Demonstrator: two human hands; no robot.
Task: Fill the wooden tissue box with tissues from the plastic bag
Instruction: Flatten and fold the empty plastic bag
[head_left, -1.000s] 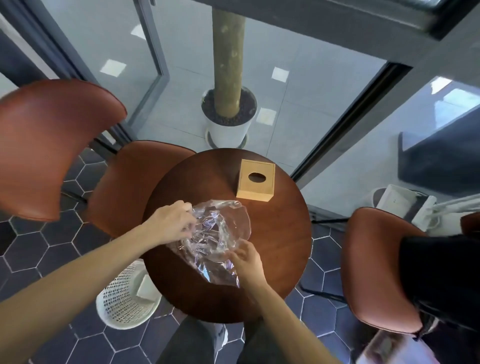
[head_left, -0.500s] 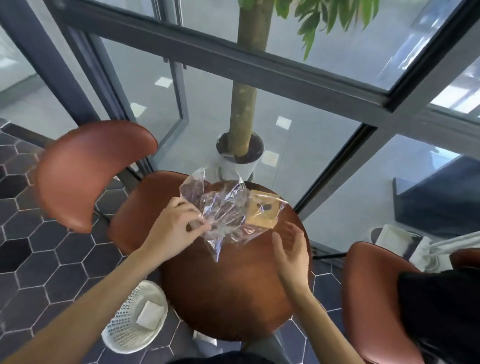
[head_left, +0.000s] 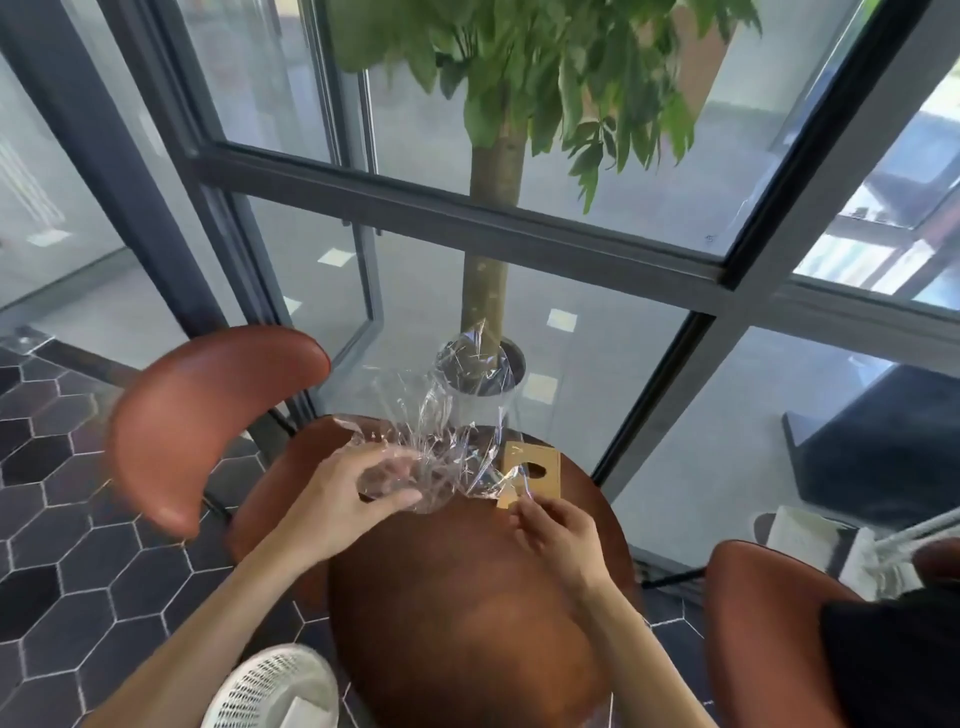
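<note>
While the clear plastic bag (head_left: 447, 447) hangs crumpled at frame centre, the left hand (head_left: 343, 499) clamps its bunched end and the right hand (head_left: 553, 525) pinches its lower corner, over the wooden tissue box (head_left: 535, 470) on the round table (head_left: 467, 623). No tissues show; likely opening the bag comes next.

Your clear bag and wooden box, far side of the bench.
The crumpled transparent plastic bag (head_left: 447, 447) stands raised and open-mouthed, its lower right edge draped over your light wooden tissue box (head_left: 535, 470), which sits flat, oval slot upward.
</note>
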